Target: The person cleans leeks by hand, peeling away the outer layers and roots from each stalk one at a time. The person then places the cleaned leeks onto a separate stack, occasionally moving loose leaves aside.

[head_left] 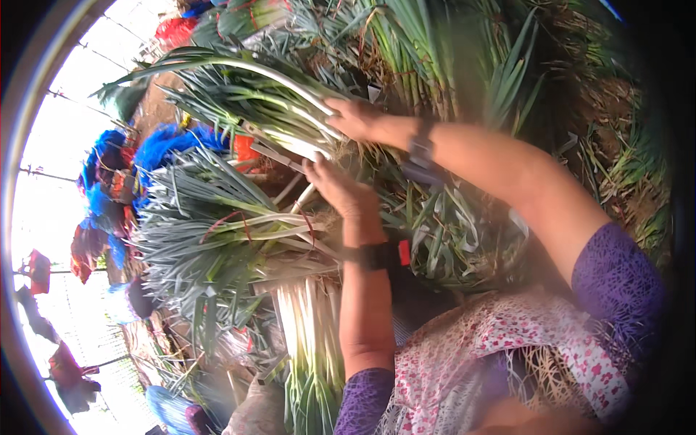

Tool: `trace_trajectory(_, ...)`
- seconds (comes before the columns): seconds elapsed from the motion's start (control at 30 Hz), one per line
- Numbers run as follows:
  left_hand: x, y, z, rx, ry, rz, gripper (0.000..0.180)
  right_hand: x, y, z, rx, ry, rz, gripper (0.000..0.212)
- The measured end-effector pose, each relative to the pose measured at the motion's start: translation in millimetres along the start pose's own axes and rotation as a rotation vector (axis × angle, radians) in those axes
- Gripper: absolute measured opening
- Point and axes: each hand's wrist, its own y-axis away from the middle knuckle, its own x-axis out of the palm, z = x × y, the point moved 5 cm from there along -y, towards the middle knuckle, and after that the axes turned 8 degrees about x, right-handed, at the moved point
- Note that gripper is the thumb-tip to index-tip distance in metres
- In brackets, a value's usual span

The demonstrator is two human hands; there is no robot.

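Note:
A loose heap of large green onions [279, 109], with white stalks and long green leaves, lies in front of me on a raised support. My right hand [351, 118] is at the heap's far side, its fingers closed about the white end of a long stalk. Nearer, my left hand [337, 187] touches the lower white ends with its fingers apart, gripping nothing that I can see. Just below lies a bundle of green onions [217, 225] tied with red bands. Another row of white stalks [308, 326] stretches toward me, left of my left forearm.
Upright bunches of green onions [420, 58] stand at the back. Loose leaves and trimmings [464, 232] litter the ground to the right. Blue netting [170, 148] and an orange-red object [245, 151] lie on the left, near a bright mesh wall [101, 319].

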Motion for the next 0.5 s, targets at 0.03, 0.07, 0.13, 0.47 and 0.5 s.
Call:
trace_trajectory(0.03,37.0,31.2,-9.0,-0.452,0.325,-0.226,0.058,-2.7,-26.6,-27.1,-0.084,0.177,-0.130,0.047)
trace_trajectory(0.07,36.0,35.8,-1.3,-0.494,0.279,-0.228,0.052,16.1,-41.5,-28.7,-0.033,0.264,-0.072,0.046)
trace_trajectory(0.13,40.1,23.8,1.5,-0.301,0.201,0.006,0.052,27.0,-50.0,-46.1,0.040,0.377,0.018,0.042)
trace_trajectory(0.47,94.4,63.6,38.2,-0.568,0.355,0.163,0.034,-71.7,205.7,-331.5,0.478,-0.428,-0.377,0.021)
trace_trajectory(0.5,103.4,68.7,20.7,-0.633,0.434,0.050,0.033,-75.3,246.4,-360.5,0.566,-0.448,-0.447,0.020)
